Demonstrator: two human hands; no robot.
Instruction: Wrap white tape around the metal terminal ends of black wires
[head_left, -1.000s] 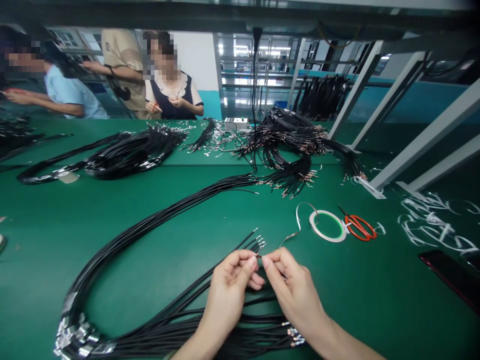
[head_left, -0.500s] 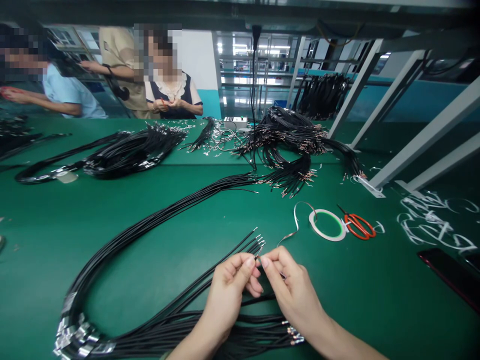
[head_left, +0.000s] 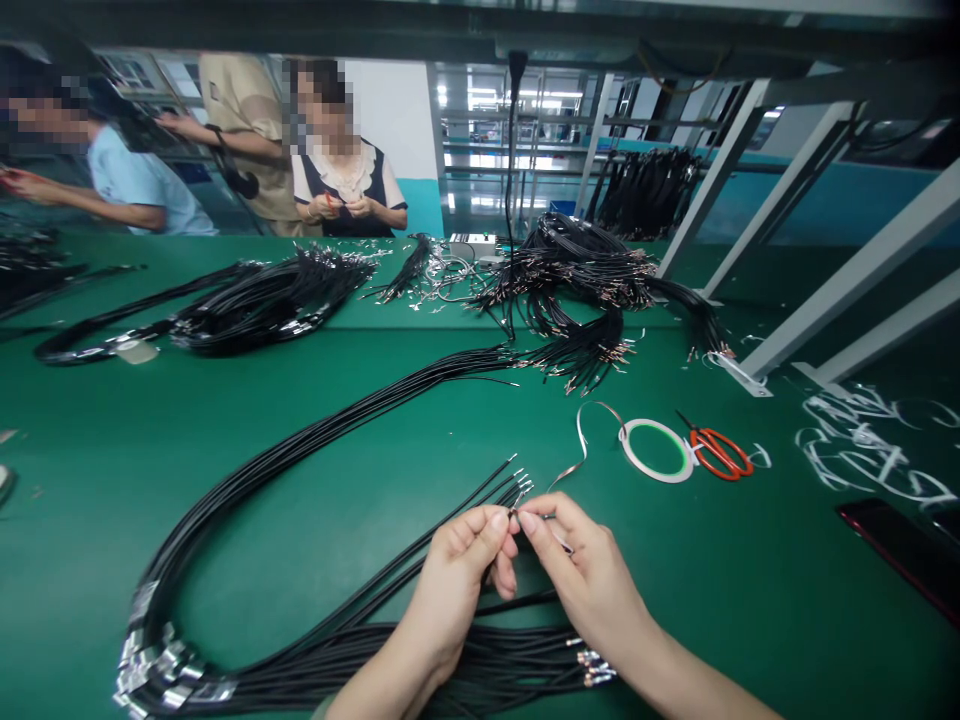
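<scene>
My left hand [head_left: 457, 580] and my right hand [head_left: 581, 575] meet fingertip to fingertip low in the middle of the head view, both pinched on the ends of thin black wires [head_left: 480, 495] with metal tips. A strip of tape runs from my right fingers up to a tape roll [head_left: 654, 451]. Beneath my wrists lies a looped bundle of black cables [head_left: 247, 500], bound at the lower left, with more terminal ends [head_left: 592, 668] at the lower right.
Red-handled scissors [head_left: 718, 452] lie right of the tape roll. White scraps [head_left: 862, 450] and a dark phone [head_left: 900, 550] are at the right. Heaps of black cables [head_left: 577, 280] fill the far green table [head_left: 225, 420]. Other people stand at the far left, and slanted metal struts [head_left: 825, 290] rise at the right.
My hands have shifted slightly up and left, still pinching the wire ends. The tape strip has lifted and curved a little further left.
</scene>
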